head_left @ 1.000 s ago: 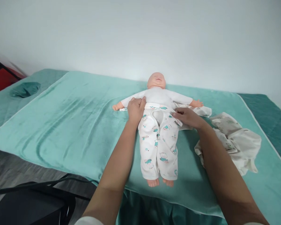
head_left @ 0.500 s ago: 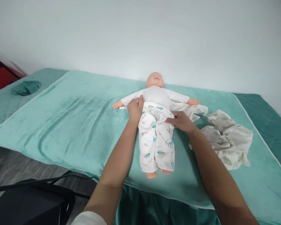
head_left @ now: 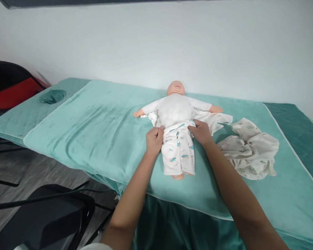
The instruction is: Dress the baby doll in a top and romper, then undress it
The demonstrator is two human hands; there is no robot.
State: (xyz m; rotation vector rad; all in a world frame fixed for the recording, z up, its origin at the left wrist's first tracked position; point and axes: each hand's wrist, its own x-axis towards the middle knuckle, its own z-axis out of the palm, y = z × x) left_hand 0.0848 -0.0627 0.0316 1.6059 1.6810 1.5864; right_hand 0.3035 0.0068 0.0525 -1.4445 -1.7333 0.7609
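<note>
A baby doll (head_left: 176, 107) with a white cloth torso lies on its back, arms spread and head towards the wall. White baby pants (head_left: 179, 152) with a teal animal print cover its legs; toes peek out at the cuffs. My left hand (head_left: 154, 139) is closed on the waistband at the doll's left-hand side in view. Opposite it, my right hand (head_left: 201, 132) pinches the waistband's other side. The waistband sits low, below the belly. Beneath the doll's arms spreads a white printed garment (head_left: 214, 119), partly hidden by the body.
A crumpled white printed garment (head_left: 253, 149) lies to the right on the green-covered bed (head_left: 106, 121). The bed has a face hole (head_left: 52, 96) at its left end. Black chairs stand at the lower left (head_left: 49, 211) and, with red, the far left. A wall runs behind.
Both hands have pulled the waistband down from the belly towards the doll's legs, and the pants now bunch up more. My right hand has shifted up to the waistband's edge. The view has tilted slightly.
</note>
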